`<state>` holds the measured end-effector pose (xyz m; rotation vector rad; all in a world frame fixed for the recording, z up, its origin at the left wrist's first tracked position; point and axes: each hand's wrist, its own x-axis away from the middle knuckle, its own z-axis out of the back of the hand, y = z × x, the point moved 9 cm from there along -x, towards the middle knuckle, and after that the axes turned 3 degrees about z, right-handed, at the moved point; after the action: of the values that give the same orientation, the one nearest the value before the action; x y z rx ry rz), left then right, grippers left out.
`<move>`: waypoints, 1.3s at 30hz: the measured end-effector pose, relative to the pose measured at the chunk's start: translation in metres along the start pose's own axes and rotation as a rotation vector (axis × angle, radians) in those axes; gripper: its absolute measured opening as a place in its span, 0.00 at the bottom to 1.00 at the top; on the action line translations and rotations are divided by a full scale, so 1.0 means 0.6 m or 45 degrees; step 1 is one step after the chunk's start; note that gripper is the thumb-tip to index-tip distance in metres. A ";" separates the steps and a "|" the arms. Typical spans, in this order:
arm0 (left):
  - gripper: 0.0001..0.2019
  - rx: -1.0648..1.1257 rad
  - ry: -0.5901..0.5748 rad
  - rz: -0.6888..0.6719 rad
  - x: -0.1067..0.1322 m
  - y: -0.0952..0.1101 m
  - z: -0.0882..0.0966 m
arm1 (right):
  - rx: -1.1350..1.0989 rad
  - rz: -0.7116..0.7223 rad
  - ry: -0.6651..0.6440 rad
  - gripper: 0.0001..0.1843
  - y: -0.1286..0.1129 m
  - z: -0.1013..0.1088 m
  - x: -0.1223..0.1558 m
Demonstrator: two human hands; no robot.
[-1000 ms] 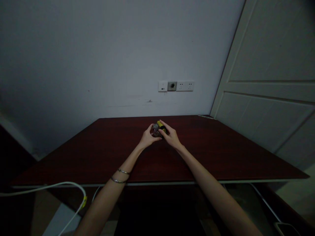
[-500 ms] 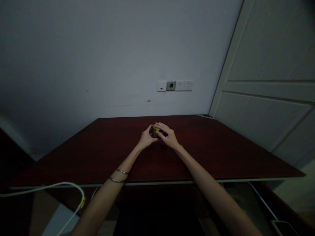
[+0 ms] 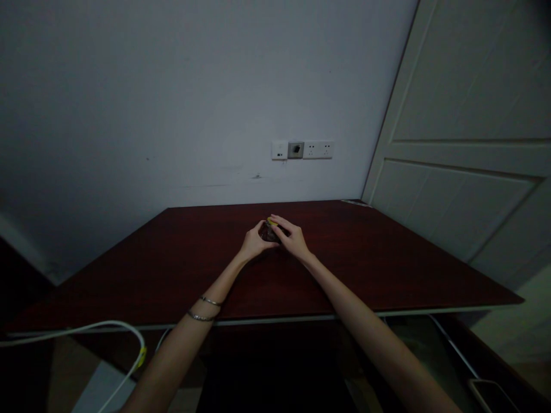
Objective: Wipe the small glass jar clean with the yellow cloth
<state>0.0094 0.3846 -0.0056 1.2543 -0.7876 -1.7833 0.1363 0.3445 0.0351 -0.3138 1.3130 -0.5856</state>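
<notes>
Over the middle of the dark red table [image 3: 172, 269] a small dark see-through jar [image 3: 268, 233] with a yellow lid [image 3: 272, 221] sits between my hands. My left hand [image 3: 253, 241] is wrapped round the jar's left side, thumb toward me. From the right, my right hand [image 3: 295, 238] grips the yellow lid, its fingers over the top and its thumb on the near side. Part of the lid is hidden under those fingers. Two thin bracelets [image 3: 202, 315] circle my left forearm.
Wall sockets [image 3: 318, 150] are set in the pale wall behind the table. A white panelled door [image 3: 460, 155] stands at right. A white cable [image 3: 103, 325] loops over the front left edge. A phone-like device [image 3: 493, 396] lies low at right.
The view has shifted slightly. My right fingers have turned a little on the yellow lid, and more of the dark jar shows below it. My left hand keeps its grip.
</notes>
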 end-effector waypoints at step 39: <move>0.36 0.251 -0.109 0.020 0.002 0.002 -0.025 | 0.059 0.073 0.084 0.11 -0.025 0.002 0.009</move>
<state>0.0240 0.3822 -0.0098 1.3004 -1.0400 -1.7906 0.1349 0.3290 0.0393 -0.2200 1.3657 -0.5810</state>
